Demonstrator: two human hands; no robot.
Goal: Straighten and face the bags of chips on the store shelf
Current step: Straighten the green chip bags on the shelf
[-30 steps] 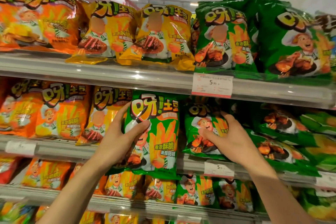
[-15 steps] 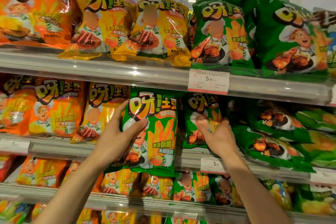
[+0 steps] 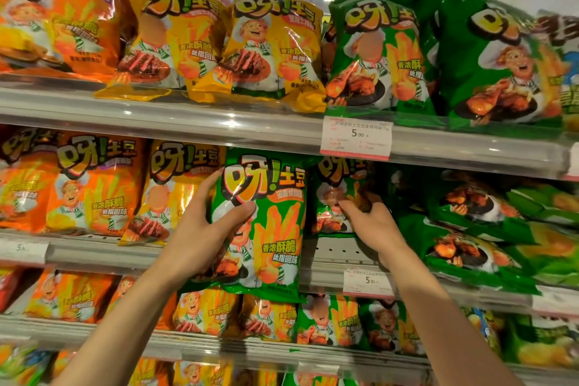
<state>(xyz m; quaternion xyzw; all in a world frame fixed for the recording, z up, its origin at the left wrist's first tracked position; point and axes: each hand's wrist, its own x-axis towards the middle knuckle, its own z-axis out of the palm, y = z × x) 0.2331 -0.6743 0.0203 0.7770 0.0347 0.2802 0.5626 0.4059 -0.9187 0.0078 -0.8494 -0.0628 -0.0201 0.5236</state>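
Observation:
My left hand (image 3: 200, 229) grips a green chip bag (image 3: 269, 229) by its left edge, thumb across the front. It hangs upright in front of the middle shelf (image 3: 329, 263), out past the rail. Behind it and to the right, a second green bag (image 3: 335, 197) stands deeper on the shelf. My right hand (image 3: 372, 219) reaches in to that bag, fingers curled against its right side. More green bags (image 3: 463, 241) lie tipped flat to the right.
Orange bags (image 3: 91, 185) and a yellow bag (image 3: 175, 191) stand left on the middle shelf. The top shelf holds orange, yellow (image 3: 272, 50) and green bags (image 3: 382, 56). Price tags (image 3: 355, 138) hang on the rails. Lower shelves carry several more bags.
My right hand has pushed the second green bag further back into the shelf and more upright. The left hand keeps its hold on the front green bag, lifted slightly.

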